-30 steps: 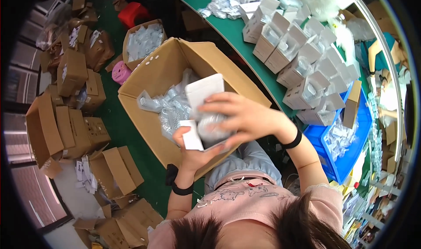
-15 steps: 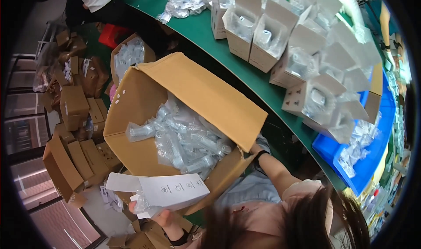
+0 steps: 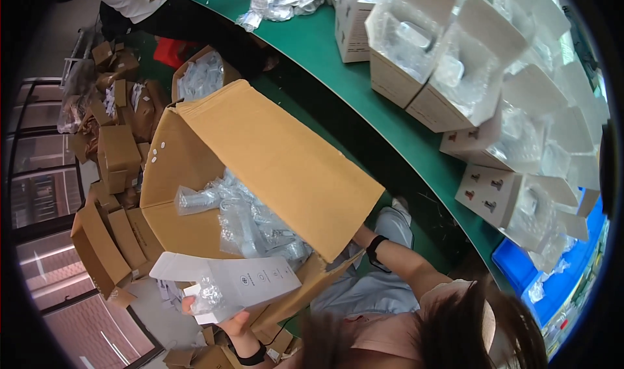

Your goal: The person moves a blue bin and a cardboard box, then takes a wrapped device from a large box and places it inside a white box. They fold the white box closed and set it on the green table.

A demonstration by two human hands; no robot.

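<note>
Visibly flat white carton [image 3: 250, 281], unfolded.

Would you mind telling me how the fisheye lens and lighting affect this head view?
Head view: the green table edge bows into a curve, a black rim rings the frame, light is even, and the plastic bags in the cardboard box glint; the white carton stays sharp.

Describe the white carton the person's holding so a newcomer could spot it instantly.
Start at the big open cardboard box full of clear plastic-bagged parts, left of the green table. Just below its near edge, the left hand holds a flat, unfolded white carton with a clear bagged part against it. Unlike the white cartons standing open on the table, this one is flat and off the table.
</note>
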